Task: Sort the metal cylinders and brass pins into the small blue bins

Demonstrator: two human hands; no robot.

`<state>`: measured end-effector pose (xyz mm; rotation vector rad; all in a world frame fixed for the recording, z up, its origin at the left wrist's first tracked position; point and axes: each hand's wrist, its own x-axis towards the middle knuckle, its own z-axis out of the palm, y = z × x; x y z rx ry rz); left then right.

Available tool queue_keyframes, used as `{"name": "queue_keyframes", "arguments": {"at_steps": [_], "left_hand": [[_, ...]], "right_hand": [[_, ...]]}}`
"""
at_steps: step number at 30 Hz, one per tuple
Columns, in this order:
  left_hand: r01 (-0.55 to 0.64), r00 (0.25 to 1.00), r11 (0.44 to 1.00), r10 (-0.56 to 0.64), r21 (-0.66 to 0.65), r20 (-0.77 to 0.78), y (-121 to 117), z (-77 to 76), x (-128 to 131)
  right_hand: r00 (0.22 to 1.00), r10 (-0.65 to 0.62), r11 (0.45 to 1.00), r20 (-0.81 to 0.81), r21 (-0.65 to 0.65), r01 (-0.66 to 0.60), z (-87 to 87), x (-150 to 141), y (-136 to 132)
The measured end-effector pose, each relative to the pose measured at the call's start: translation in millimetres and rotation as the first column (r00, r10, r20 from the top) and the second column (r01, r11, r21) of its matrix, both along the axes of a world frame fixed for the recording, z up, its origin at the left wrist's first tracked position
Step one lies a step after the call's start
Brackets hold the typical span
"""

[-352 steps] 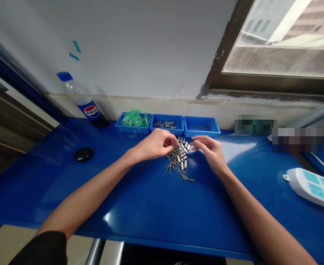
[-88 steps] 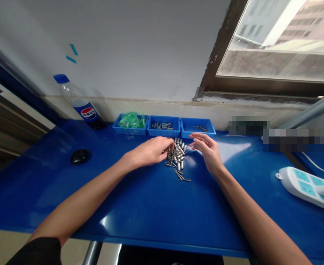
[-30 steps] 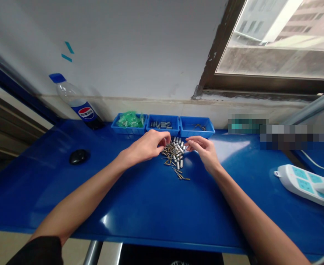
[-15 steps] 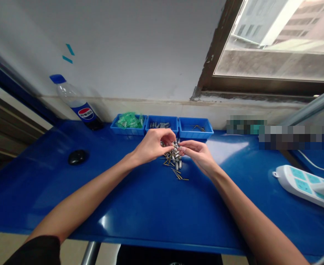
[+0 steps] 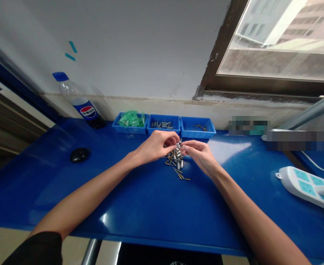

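Above a loose pile of small silver cylinders (image 5: 181,163) and thin brass-coloured pins (image 5: 178,173), my two hands meet with their fingertips close together. My left hand (image 5: 158,147) is closed in a pinch, thumb against forefinger, on a small metal piece whose kind I cannot make out. From the other side my right hand (image 5: 199,152) pinches at the same spot. What lies between its fingertips is too small to name. The pile is partly hidden behind the fingers.
Against the wall stand three blue bins: one with green plastic bags (image 5: 130,119), one with silver cylinders (image 5: 162,124), one with a few thin pins (image 5: 200,127). A cola bottle (image 5: 87,111) and a black mouse (image 5: 79,155) are left; a power strip (image 5: 307,186) lies right.
Both hands stay together over the pile, with only slight finger movement. The whole view has shifted a little, so things appear slightly further right.
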<state>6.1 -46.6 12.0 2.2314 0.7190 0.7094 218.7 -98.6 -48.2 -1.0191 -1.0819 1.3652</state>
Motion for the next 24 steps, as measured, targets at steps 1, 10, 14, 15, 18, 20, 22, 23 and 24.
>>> {"name": "queue_keyframes", "arguments": {"at_steps": [1,10,14,15,18,20,22,23,24], "left_hand": [[-0.012,1.0,1.0,0.012,0.019,-0.021,0,0.3,0],[0.028,0.905,0.988,0.038,0.149,-0.424,7,-5.4,-7],[0.042,0.857,0.984,0.054,0.173,-0.512,5,-6.2,-7],[0.041,0.852,0.983,0.058,0.177,-0.521,4,-5.9,-7],[0.017,0.851,0.983,0.082,0.183,-0.519,1,-5.3,-5],[-0.01,0.854,0.983,0.103,0.183,-0.51,-1,-6.1,-3],[-0.029,0.86,0.984,0.113,0.174,-0.497,-3,-7.9,-2],[-0.036,0.864,0.985,0.114,0.166,-0.49,-4,-8.9,-1],[-0.041,0.868,0.987,0.114,0.158,-0.484,-4,-9.7,0]], "right_hand": [[1.0,-0.003,1.0,0.014,0.005,0.003,-0.7,1,0],[0.986,-0.153,0.98,0.069,0.14,0.142,5.8,14,2],[0.939,-0.334,0.923,0.085,0.232,0.307,6.8,21,6],[0.93,-0.353,0.917,0.102,0.236,0.322,5.9,23,7],[0.924,-0.36,0.919,0.13,0.217,0.328,2.2,25,9],[0.928,-0.349,0.925,0.128,0.205,0.319,0.0,24,9],[0.937,-0.327,0.934,0.127,0.196,0.299,-1.0,22,8],[0.94,-0.314,0.938,0.13,0.193,0.287,-0.9,21,8],[0.943,-0.303,0.942,0.136,0.19,0.276,-0.6,20,7]]}}
